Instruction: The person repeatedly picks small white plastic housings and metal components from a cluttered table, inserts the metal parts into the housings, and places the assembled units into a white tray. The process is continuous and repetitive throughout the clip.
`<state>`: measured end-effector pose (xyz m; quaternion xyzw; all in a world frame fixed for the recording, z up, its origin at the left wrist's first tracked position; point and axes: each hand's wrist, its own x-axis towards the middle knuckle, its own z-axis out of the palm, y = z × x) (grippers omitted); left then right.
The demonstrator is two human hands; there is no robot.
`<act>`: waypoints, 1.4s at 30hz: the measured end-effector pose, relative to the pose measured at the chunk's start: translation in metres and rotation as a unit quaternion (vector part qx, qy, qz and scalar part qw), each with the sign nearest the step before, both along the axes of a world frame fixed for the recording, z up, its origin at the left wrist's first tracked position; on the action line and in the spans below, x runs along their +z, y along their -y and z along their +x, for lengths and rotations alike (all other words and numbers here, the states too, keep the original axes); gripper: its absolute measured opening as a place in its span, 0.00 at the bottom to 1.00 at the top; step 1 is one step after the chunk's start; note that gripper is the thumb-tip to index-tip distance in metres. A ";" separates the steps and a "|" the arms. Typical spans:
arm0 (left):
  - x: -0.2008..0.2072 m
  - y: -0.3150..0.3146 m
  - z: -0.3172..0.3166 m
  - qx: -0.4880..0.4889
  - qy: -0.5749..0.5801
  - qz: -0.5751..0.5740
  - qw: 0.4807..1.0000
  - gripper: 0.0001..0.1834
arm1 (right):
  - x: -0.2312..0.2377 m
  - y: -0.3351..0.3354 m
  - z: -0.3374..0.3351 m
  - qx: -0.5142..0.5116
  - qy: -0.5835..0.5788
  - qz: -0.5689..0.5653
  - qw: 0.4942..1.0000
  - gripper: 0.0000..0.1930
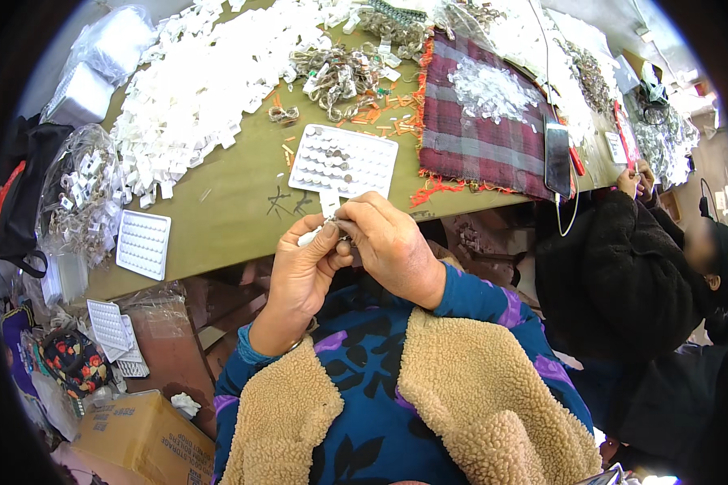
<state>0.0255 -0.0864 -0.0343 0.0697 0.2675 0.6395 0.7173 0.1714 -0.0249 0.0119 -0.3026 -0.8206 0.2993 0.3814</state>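
Note:
In front of my chest, at the table's near edge, both hands meet with fingertips closed together. My left hand (299,275) pinches a small white piece (307,237) between thumb and fingers. My right hand (392,246) is closed against the left fingertips; the small thing in its grip is mostly hidden. A white tag-like piece (329,202) sticks up between the hands, and I cannot tell which one holds it. Just beyond them lies a white tray (386,162) with rows of small round hollows, several holding small metallic pieces.
White pieces (194,97) are heaped at the far left, with tangled metallic strips (340,77) beside them. Clear bits (493,89) lie on a plaid cloth (469,149), near a phone (556,158). Another tray (143,244) is at left. A co-worker (623,267) sits at right.

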 end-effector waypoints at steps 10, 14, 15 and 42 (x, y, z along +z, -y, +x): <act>0.003 0.004 -0.009 -0.004 -0.014 0.018 1.000 0.09 | -0.004 -0.005 -0.002 0.112 -0.040 0.032 0.992 0.10; 0.008 0.006 -0.005 0.016 -0.013 -0.002 1.000 0.07 | -0.010 0.008 -0.002 0.085 -0.075 -0.012 0.993 0.13; 0.011 0.006 -0.009 0.001 -0.005 0.014 1.000 0.07 | -0.008 0.009 0.000 0.084 -0.078 -0.043 0.993 0.14; 0.020 0.050 0.010 -0.105 0.124 0.020 0.986 0.15 | 0.022 0.052 0.034 0.084 -0.097 0.085 0.988 0.15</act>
